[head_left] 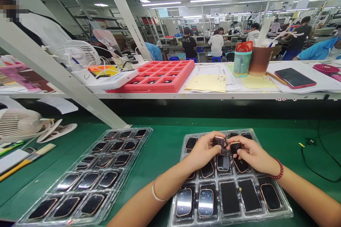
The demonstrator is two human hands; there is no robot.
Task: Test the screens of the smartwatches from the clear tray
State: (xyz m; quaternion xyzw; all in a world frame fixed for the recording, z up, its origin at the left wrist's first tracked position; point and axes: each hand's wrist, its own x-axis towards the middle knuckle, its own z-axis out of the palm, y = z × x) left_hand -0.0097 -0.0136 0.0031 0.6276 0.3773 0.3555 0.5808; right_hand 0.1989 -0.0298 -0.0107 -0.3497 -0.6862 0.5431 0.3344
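Above the upper part of the right clear plastic tray (213, 181), my left hand (204, 150) grips a dark smartwatch body (218, 142) with a gold-toned rim between thumb and fingers. Close beside it, my right hand (252, 152) pinches another small watch body (235, 147), dark with a copper-coloured edge. The two pieces are almost touching. Below my hands, the tray holds several watch bodies (206, 202) with screens facing up, some of them lit. Two pockets in its front row show only black lining (229, 197). My palms hide part of the tray's middle rows.
A second tray (106, 198) full of watch bodies lies to the left on the green mat (149, 170). Overhead runs a shelf with a red foam box (160, 74), papers, cups and a phone (295, 78). A fan (21, 124) stands far left; a black cable (317, 170) lies right.
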